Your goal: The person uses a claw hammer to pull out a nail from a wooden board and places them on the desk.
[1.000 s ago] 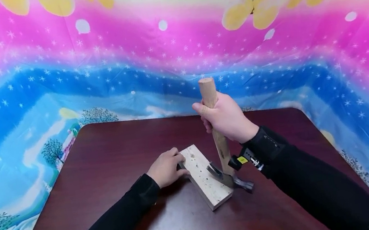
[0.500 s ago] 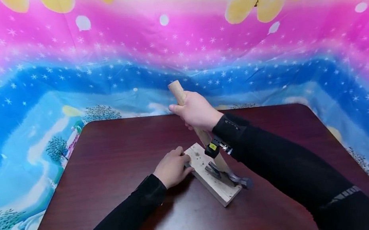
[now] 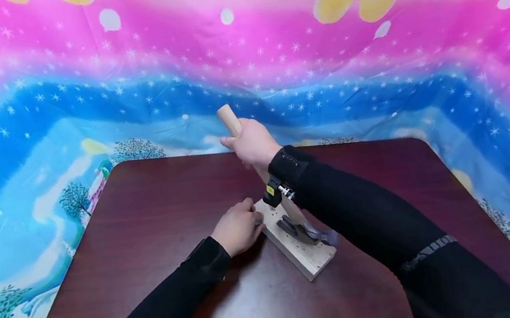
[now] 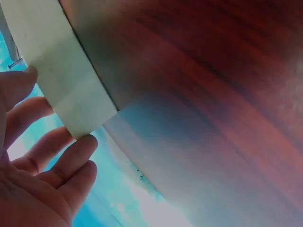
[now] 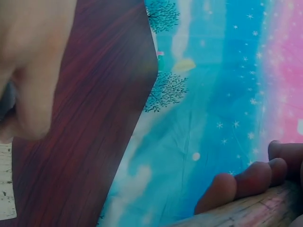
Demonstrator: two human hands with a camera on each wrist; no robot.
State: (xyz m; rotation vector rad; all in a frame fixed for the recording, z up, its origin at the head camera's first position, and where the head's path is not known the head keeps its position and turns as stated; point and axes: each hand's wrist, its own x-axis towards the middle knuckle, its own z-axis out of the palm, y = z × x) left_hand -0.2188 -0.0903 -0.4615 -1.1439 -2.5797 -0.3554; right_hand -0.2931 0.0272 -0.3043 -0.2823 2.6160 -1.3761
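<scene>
On the dark table (image 3: 165,284), my left hand (image 3: 238,229) braces the wooden block (image 3: 301,246) with loose fingers; my right hand (image 3: 251,142) grips the hammer (image 3: 290,220), claw hooked on the block, levering. Next, I judge, comes steady leverage with the block pinned.

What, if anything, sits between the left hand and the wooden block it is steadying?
Nothing visible does. The left hand rests directly against the left edge of the wooden block, fingers touching it. The hammer, held by the right hand, is on the block's far side.

The right hand (image 3: 252,142) was raised, fingers curled in a fist-like grip, its black-sleeved arm crossing leftward. The left hand (image 3: 238,228) lay low, fingers extended and pressing, forearm angled inward.
</scene>
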